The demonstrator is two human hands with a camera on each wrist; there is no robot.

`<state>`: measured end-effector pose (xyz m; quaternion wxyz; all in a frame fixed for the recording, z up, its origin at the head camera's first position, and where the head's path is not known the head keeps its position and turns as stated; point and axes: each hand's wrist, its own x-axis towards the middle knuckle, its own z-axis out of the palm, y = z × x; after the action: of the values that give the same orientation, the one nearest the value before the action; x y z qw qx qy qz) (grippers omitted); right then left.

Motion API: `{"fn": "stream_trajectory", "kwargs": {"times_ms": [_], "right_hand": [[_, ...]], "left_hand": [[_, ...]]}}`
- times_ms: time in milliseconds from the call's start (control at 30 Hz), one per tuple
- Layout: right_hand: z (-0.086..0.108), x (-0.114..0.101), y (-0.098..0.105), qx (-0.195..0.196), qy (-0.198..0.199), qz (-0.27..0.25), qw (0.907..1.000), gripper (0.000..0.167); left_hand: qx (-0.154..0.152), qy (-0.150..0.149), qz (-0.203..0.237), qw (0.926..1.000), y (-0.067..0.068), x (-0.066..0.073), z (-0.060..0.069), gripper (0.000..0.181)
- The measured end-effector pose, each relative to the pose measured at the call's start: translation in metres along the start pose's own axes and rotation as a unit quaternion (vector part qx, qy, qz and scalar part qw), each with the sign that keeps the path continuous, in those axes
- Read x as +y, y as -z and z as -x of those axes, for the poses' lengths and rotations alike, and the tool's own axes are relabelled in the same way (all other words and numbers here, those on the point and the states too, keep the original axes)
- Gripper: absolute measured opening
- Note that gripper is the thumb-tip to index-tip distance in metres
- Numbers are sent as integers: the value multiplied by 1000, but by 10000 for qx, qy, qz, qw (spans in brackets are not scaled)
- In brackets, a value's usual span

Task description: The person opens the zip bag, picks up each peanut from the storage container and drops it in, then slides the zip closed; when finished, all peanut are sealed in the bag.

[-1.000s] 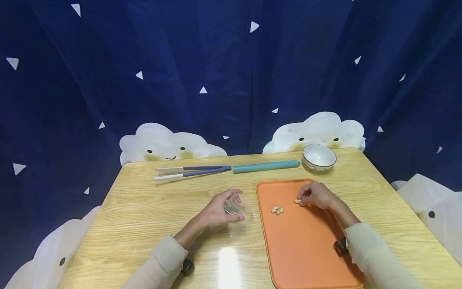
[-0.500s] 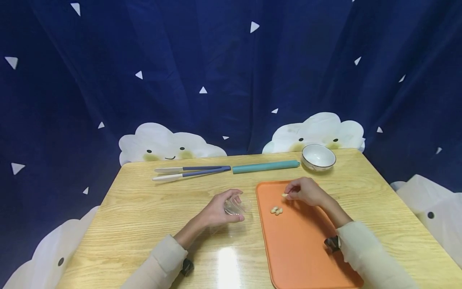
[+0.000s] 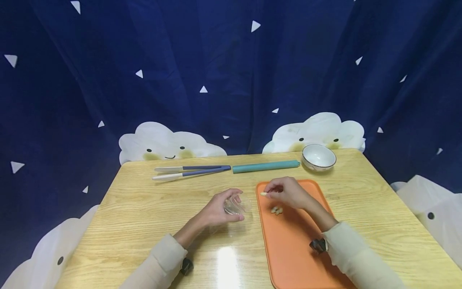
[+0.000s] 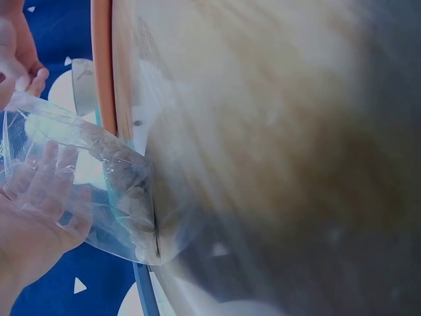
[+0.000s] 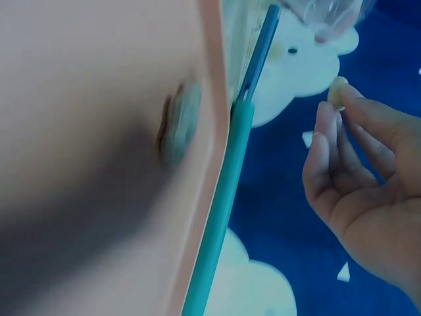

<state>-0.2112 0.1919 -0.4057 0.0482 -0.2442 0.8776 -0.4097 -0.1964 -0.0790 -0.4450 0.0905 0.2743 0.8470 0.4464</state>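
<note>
In the head view my left hand (image 3: 220, 208) curls round a clear, thin plastic container (image 3: 236, 205) on the wood table. Through its crinkled wall in the left wrist view (image 4: 99, 171) show fingers and some pale brown lumps, too blurred to name. My right hand (image 3: 288, 192) pinches a peanut (image 3: 264, 194) between thumb and fingertips, above the far left corner of the orange tray (image 3: 296, 249). The right wrist view shows that peanut (image 5: 338, 93) at the fingertips. Several more peanuts (image 3: 276, 210) lie in a small cluster on the tray, left of and below the right hand.
Blue tongs (image 3: 202, 171) with pale tips lie at the back of the table (image 3: 144, 224). Beside them is a teal stick (image 3: 267, 166), and a white bowl (image 3: 319, 156) stands at the back right. A dark blue curtain (image 3: 231, 60) hangs behind.
My right hand has moved left across the tray, carrying the peanut from near the tray's right side to its far left corner. The left hand and plastic container have stayed put.
</note>
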Motion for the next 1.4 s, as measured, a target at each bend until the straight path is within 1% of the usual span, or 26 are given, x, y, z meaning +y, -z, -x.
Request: {"fn": "stream_trajectory", "kwargs": {"times_ms": [133,233,367,433,600,733,833,933,1067,1167,1267,1400], "right_hand": [[-5,-12,-13,-22,-3,-274,9996,8],[-9,-19,-21,-2,121,-383,9992,8],[-13,-27,-29,58,389,-277,9988,8],[-15,-31,-33,94,457,-169,9988,8],[-17,-36,-42,115,495,-26,9987,7],[-15,-37,-46,24,506,-185,9985,7],[-12,-37,-45,17,478,-256,9985,7],[-9,-34,-40,61,402,-210,9990,7],[-4,-25,-31,44,206,-254,9995,7],[1,-18,-24,-60,-75,-393,9992,7],[6,-10,-18,-238,-321,-542,9977,11],[9,4,-11,-376,-265,-301,9985,12]], "left_hand": [[-25,33,-24,10000,0,0,0,72],[-40,57,0,10000,0,1,0,72],[-53,53,-61,10000,1,1,0,72],[-70,49,-94,9999,1,1,1,72],[-64,104,-133,9998,1,1,2,72],[-74,85,-87,9999,1,1,2,72],[-105,8,-30,9999,1,0,2,72],[-98,-26,-40,9999,1,0,2,72],[-81,-18,23,10000,1,0,1,73],[-65,13,76,9999,1,1,1,73],[-33,35,83,10000,1,2,1,73],[3,25,51,10000,1,2,1,73]]}}
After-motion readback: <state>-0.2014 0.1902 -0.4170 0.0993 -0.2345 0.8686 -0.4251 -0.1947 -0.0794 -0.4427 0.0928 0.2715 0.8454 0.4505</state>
